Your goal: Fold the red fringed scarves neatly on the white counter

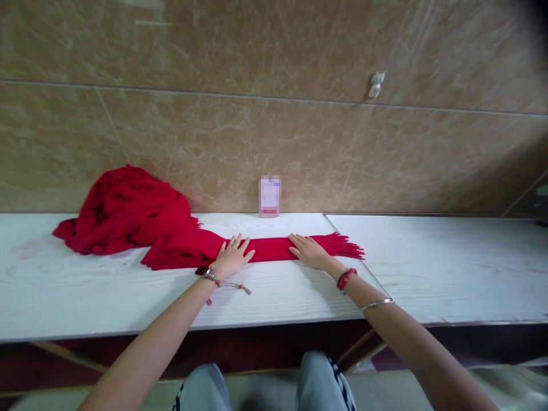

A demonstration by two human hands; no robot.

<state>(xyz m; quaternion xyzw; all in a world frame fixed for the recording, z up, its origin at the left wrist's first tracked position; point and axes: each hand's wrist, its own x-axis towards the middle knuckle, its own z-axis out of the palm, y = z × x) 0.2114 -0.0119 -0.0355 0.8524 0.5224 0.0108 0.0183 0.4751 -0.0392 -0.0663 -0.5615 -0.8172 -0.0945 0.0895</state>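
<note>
A red scarf [272, 249] lies in a flat, narrow strip along the white table, its fringed end pointing right. My left hand [233, 255] presses on the strip with fingers spread, near where the cloth widens into looser folds. Toward the fringe, my right hand [309, 251] rests flat on the same strip, fingers stretched out. Bare cloth shows between the two hands. At the left, more red cloth [128, 211] is heaped in a crumpled pile against the wall; whether it is one piece with the strip I cannot tell.
A phone [269, 197] with a blurred screen leans upright against the brown tiled wall [231, 142]. The white table [449, 268] has a seam right of the fringe. A small white fitting [376, 84] is on the wall. My knees are below the table's front edge.
</note>
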